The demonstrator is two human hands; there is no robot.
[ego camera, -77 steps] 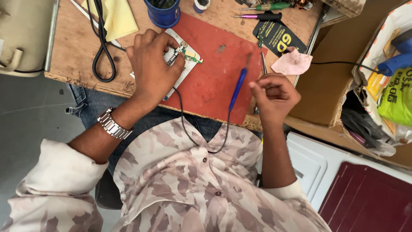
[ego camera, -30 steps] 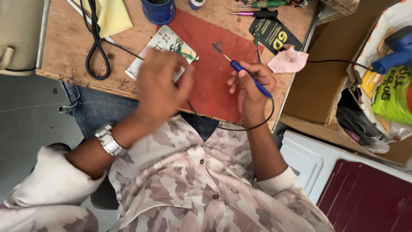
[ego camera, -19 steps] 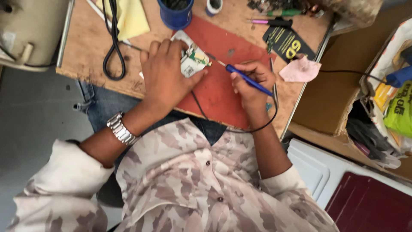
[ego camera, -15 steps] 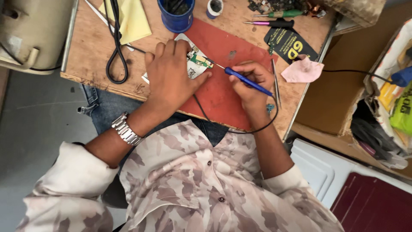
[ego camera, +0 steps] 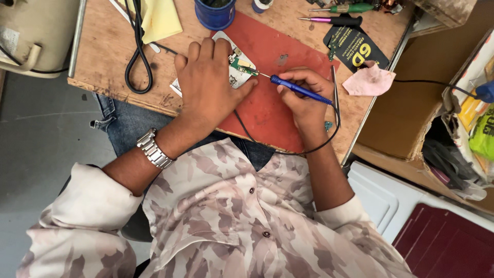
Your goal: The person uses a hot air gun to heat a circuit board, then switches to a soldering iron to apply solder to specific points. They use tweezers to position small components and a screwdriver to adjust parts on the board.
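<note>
My left hand (ego camera: 208,82) lies flat on an opened white device (ego camera: 233,69) with a green circuit board, pinning it to the red mat (ego camera: 280,100). A blue-handled tool (ego camera: 298,90) with a black cord is gripped in my right hand (ego camera: 303,98). Its thin metal tip touches the board's right edge. A metal watch (ego camera: 153,149) is on my left wrist.
A blue cup (ego camera: 215,11), yellow cloth (ego camera: 160,18) and looped black cable (ego camera: 136,56) sit at the back of the wooden bench (ego camera: 103,51). Screwdrivers (ego camera: 334,19), a black card (ego camera: 352,49), tweezers (ego camera: 335,92) and a pink rag (ego camera: 369,81) lie to the right. Cardboard boxes (ego camera: 411,103) stand beyond.
My left hand came back down onto the device. My right hand swung the blue tool from beside the mat over to the board, where its tip now rests.
</note>
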